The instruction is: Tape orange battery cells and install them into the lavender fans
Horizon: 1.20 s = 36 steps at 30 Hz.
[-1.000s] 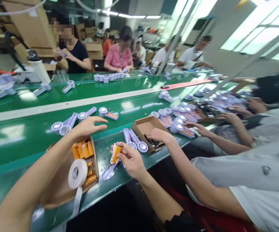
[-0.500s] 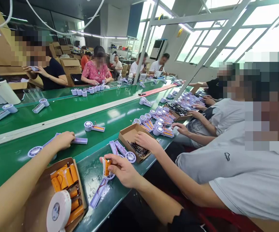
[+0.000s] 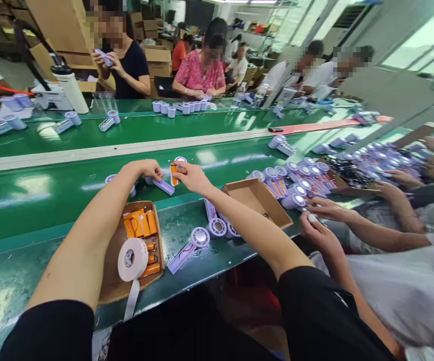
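My left hand (image 3: 147, 169) is closed on a lilac fan handle (image 3: 163, 186) that lies on the green belt (image 3: 70, 195). Just to its right, my right hand (image 3: 190, 175) pinches an orange battery (image 3: 173, 174) and holds it against a fan head. Both arms stretch out over the near ledge. Below my left forearm sits a cardboard box (image 3: 117, 281) with several orange batteries (image 3: 140, 224) and a white tape roll (image 3: 132, 259) on its edge. A lilac fan half (image 3: 189, 246) lies on the ledge, round head up.
An open cardboard box (image 3: 256, 199) stands right of my right arm, with more fan halves (image 3: 219, 228) beside it. A neighbour's hands (image 3: 320, 220) work on a cluster of lilac fans (image 3: 295, 180) at the right. Other people sit across the far belt.
My right hand has carried the orange battery from the near ledge out onto the belt, beside my left hand. The neighbour's hand has left the open box.
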Available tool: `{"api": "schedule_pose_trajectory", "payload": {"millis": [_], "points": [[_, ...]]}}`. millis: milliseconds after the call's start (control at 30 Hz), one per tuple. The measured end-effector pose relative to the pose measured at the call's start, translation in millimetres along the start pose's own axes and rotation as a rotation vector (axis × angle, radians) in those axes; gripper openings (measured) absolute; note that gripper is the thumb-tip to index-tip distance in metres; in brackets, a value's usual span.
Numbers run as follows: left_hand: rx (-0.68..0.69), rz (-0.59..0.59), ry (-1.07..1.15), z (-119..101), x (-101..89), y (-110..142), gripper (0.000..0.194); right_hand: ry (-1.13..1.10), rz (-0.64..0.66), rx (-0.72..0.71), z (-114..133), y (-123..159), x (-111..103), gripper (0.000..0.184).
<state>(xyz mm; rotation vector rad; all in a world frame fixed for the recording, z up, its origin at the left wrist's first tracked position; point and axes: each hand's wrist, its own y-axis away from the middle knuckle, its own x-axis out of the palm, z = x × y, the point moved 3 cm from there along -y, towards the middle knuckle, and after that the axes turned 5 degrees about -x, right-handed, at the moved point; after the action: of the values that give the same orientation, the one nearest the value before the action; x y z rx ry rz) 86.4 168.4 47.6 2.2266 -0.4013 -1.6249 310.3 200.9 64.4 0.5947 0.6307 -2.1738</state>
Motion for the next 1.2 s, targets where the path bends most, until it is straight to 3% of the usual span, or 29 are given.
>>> {"api": "schedule_pose_trajectory", "payload": {"millis": [100,267,467,700,867,1033,1133,1200], "points": [[-0.030,-0.075,0.015,4,3.7,-7,0.037,0.069,0.025,-0.035,-14,-8,18,0.043],[-0.025,-0.173,-0.007,-4,11.0,-10,0.031,0.324,0.126,-0.085,-14,-5,28,0.042],[-0.036,-0.235,-0.011,-17,14.8,-12,0.027,0.766,0.372,-0.006,-12,3,37,0.051],[-0.076,-0.308,0.020,-30,10.5,-11,0.022,0.853,0.476,0.044,-3,-6,48,0.048],[-0.133,-0.514,0.055,3,-3.6,32,0.045,0.887,0.519,0.036,-3,-12,48,0.043],[0.077,-0.679,-0.002,31,16.4,91,0.056,0.883,0.523,0.017,-6,-13,45,0.044],[-0.111,-0.679,-0.011,39,32.5,98,0.077,0.851,0.525,-0.025,-10,-13,40,0.041],[-0.243,-0.602,-0.030,40,39.2,91,0.090,0.839,0.502,-0.033,-12,-12,35,0.042]]}}
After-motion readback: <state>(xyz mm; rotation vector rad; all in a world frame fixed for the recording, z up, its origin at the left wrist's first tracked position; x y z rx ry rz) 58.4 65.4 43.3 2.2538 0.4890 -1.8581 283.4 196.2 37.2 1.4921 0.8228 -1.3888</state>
